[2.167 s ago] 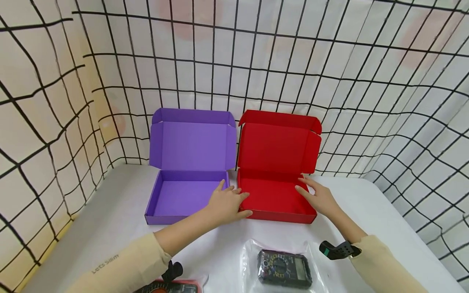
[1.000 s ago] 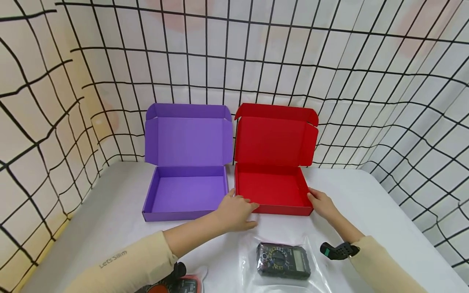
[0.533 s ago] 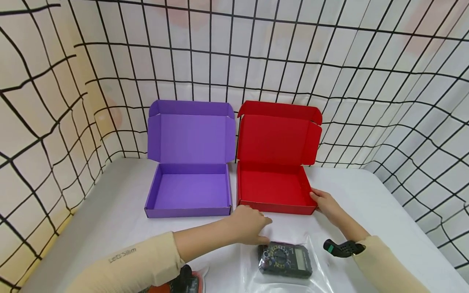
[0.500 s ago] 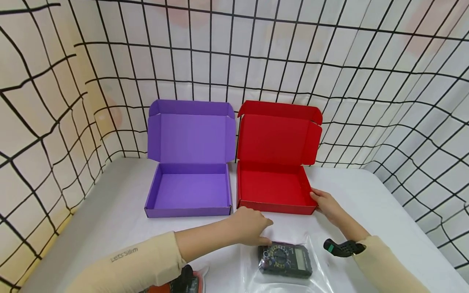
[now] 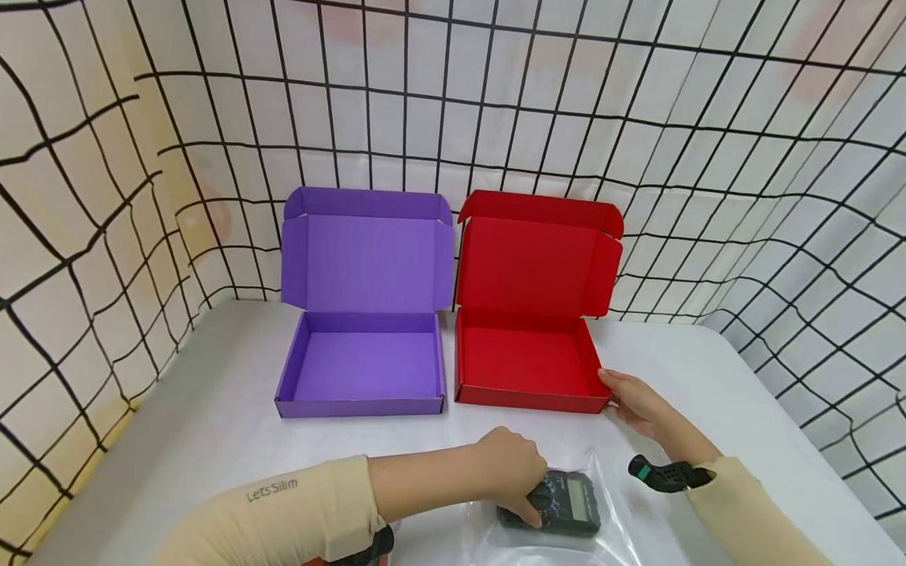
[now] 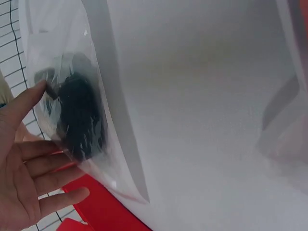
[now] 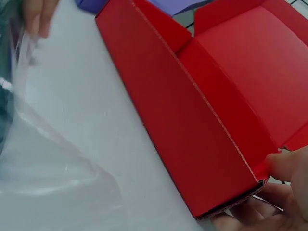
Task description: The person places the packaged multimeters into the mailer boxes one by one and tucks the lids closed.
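Observation:
A black digital multimeter [image 5: 576, 503] lies in a clear plastic bag [image 5: 619, 542] on the white table, its display facing up. My left hand [image 5: 513, 472] grips it across its left half, thumb at the near edge and fingers over the far edge, covering much of the dial. In the left wrist view the meter [image 6: 82, 115] shows dark through the plastic between thumb and fingers. My right hand [image 5: 640, 405] pinches the front right corner of an open red cardboard box [image 5: 531, 398], thumb on the side wall and fingers underneath, as the right wrist view shows.
An open purple cardboard box [image 5: 361, 409] stands left of the red one, lid raised. A red-edged meter [image 5: 384, 560] is mostly hidden under my left sleeve [image 5: 304, 503]. Black wire mesh [image 5: 406, 102] encloses the back and sides of the table [image 5: 212, 440].
My left hand has moved from the red box's left side toward me and onto the bagged multimeter. My right hand has gone from over the red box to holding its front right corner.

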{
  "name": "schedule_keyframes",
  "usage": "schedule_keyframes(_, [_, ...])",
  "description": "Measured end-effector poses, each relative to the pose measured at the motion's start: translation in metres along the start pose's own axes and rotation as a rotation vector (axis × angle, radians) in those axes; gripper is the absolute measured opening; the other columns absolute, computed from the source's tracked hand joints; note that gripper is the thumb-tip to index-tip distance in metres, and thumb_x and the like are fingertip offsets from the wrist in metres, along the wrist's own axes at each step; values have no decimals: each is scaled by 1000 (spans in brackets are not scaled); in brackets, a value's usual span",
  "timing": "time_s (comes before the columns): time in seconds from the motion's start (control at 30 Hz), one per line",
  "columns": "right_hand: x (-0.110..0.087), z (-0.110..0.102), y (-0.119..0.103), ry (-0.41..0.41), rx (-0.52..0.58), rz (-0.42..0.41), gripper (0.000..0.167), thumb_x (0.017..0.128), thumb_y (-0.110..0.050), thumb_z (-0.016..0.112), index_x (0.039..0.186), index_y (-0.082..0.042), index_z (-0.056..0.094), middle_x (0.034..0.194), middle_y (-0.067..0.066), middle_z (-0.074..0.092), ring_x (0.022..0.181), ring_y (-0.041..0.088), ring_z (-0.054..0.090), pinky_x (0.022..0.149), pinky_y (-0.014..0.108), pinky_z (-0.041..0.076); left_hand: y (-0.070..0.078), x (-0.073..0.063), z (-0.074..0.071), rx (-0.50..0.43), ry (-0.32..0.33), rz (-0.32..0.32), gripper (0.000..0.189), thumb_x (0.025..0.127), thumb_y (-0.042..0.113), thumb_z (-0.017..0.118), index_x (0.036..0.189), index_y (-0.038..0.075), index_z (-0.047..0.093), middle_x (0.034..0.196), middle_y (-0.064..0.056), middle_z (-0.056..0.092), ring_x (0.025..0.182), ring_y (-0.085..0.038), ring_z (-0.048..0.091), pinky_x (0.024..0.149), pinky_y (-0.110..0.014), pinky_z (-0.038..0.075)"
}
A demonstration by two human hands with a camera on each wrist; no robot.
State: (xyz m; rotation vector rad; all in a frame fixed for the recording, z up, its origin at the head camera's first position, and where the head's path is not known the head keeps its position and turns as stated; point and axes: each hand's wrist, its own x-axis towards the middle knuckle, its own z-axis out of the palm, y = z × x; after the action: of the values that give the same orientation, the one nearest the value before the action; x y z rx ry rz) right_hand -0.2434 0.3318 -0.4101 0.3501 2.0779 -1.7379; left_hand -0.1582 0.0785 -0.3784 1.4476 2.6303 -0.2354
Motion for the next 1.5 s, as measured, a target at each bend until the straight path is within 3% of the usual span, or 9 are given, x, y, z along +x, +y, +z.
schedule_keyframes(0.2, [-1, -2, 0, 20, 19, -11, 65, 100, -30, 37, 146, 3, 6, 150, 25, 12, 136, 37, 18, 103, 44, 29, 6, 1, 2, -3, 9, 7, 48, 64, 65, 70, 94, 28, 71, 78, 13, 66, 62, -2, 53, 53, -20, 46])
schedule_keyframes(0.43, [1, -2, 0, 35, 49, -4, 64, 99, -30, 38, 146, 2, 7, 151, 24, 12, 136, 36, 19, 104, 42, 28, 8, 11, 6, -42, -7, -28, 49, 58, 65, 75, 91, 29, 69, 75, 14, 62, 62, -3, 51, 52, -20, 44])
schedule_keyframes(0.53, [1, -2, 1, 44, 59, 7, 66, 99, -31, 40, 146, 1, 7, 151, 23, 12, 136, 35, 18, 105, 42, 27, 8, 14, 7, -56, -23, -23, 49, 58, 63, 76, 92, 29, 69, 75, 14, 62, 62, -2, 50, 54, -19, 43])
schedule_keyframes(0.73, [-2, -4, 4, 71, 54, 19, 69, 98, -33, 41, 147, 0, 6, 151, 23, 10, 136, 36, 17, 105, 42, 26, 9, 17, 9, -56, 5, 13, 44, 60, 60, 76, 89, 28, 70, 74, 14, 62, 61, -1, 50, 55, -17, 44])
schedule_keyframes(1.2, [-1, -1, 1, 75, 60, 23, 68, 97, -33, 43, 147, -2, 10, 152, 21, 12, 136, 34, 19, 105, 42, 28, 12, 20, 9, -15, -2, -14, 48, 58, 61, 77, 93, 28, 69, 77, 13, 62, 64, -3, 50, 55, -18, 44])
schedule_keyframes(1.5, [-1, -3, 2, 69, 61, 25, 69, 96, -34, 45, 147, -3, 12, 151, 21, 14, 134, 34, 22, 102, 38, 33, 11, 21, 10, -54, 0, -35, 48, 57, 59, 78, 93, 27, 69, 75, 13, 62, 62, -3, 50, 55, -18, 43])
